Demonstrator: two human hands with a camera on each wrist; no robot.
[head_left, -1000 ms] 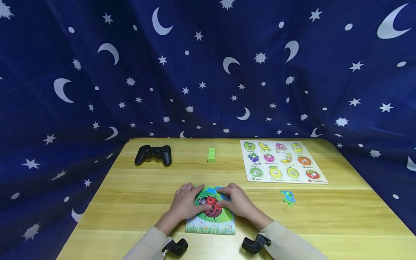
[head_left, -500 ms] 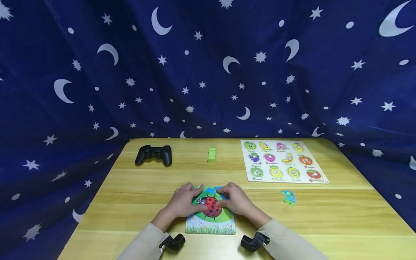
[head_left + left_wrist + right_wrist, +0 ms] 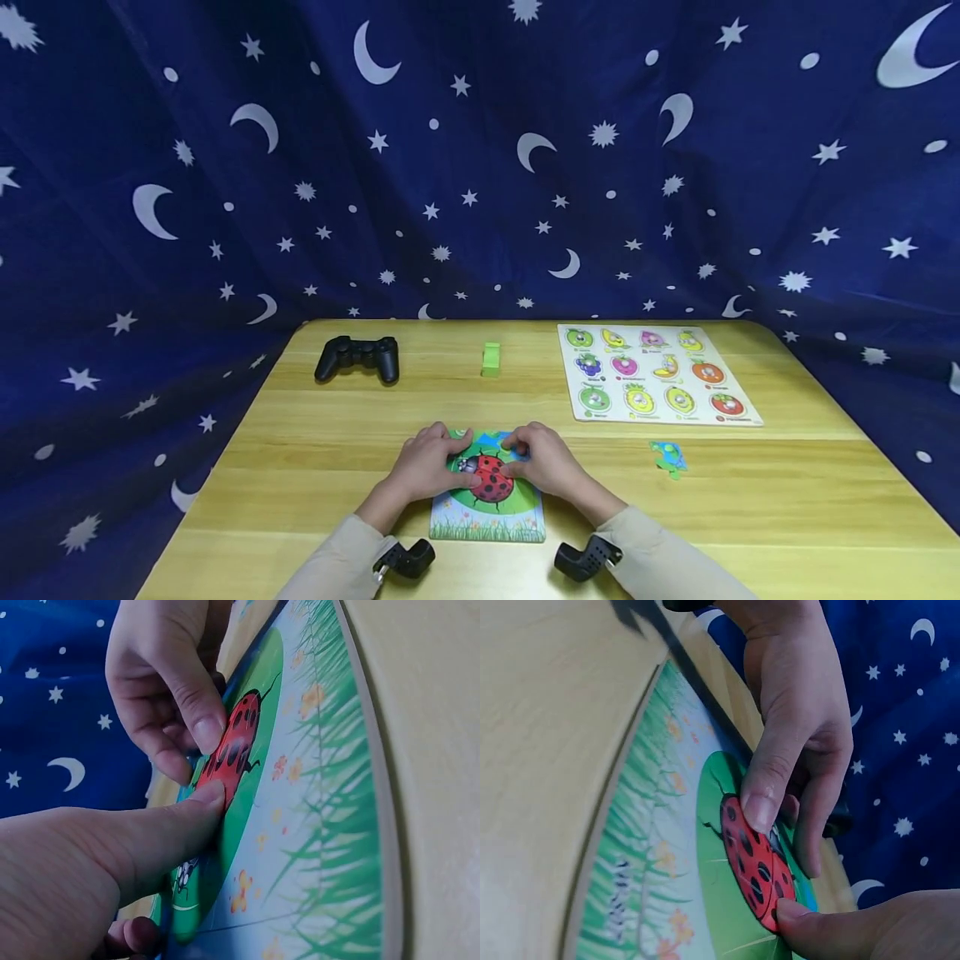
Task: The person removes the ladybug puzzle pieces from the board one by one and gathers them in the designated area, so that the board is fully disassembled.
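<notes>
A ladybug jigsaw puzzle (image 3: 487,527) lies on the table before me, with a red spotted ladybug (image 3: 492,492) on a green leaf and grass along its near edge. My left hand (image 3: 422,468) rests at its left side, thumb straight on the ladybug and index finger spread toward the top edge. From the right, my right hand (image 3: 549,463) bends its index finger and thumb over the upper right part, seemingly pinching a puzzle piece that the fingers mostly cover. Both thumbs touch the ladybug in the wrist views. Another blue and green puzzle piece (image 3: 672,457) lies to the right.
Back right on the wooden table (image 3: 315,467) lies a fruit peg puzzle board (image 3: 618,408). A black game controller (image 3: 357,358) sits back left, and a small green block (image 3: 491,360) stands behind the puzzle. A dark blue curtain (image 3: 480,167) hangs behind the table.
Both hands stay over the puzzle with only slight shifts of the fingers. The view itself has drifted a little; the other objects keep their places.
</notes>
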